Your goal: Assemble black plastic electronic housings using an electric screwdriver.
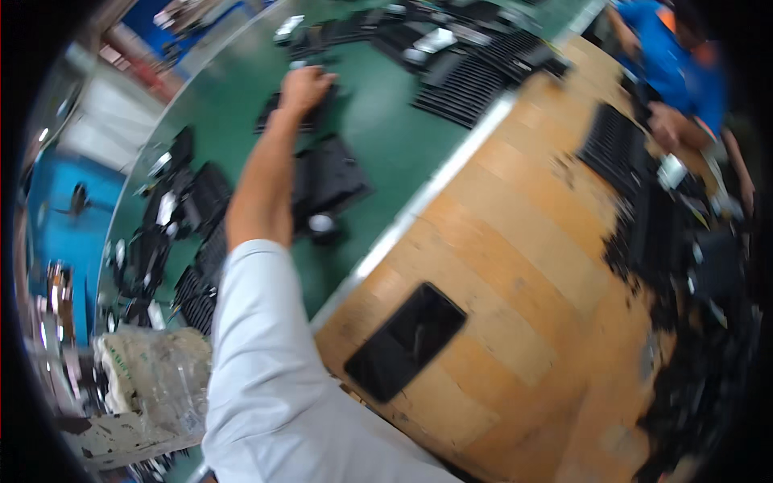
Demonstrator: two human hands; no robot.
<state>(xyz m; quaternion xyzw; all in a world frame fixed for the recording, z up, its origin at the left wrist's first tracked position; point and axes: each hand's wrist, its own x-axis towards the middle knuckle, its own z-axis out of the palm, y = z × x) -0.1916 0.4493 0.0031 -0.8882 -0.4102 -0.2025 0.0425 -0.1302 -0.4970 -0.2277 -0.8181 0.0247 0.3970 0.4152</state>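
Note:
My left arm, in a light grey sleeve, reaches up and away over a green surface. At its end my left hand (303, 90) is closed at a flat black part (318, 113), which it partly covers. Motion blur hides the exact grip and the part's kind. Just nearer lies a larger black plastic housing (332, 179), beside my forearm, with a round silvery piece (321, 224) at its lower end. My right hand is not in view.
A black phone (406, 341) lies on the wooden table (499, 266). Ribbed black housings (463, 87) are heaped at the far edge, and more black units (205, 193) lie left. A person in blue (684, 60) works at the far right, beside a black pile (692, 402).

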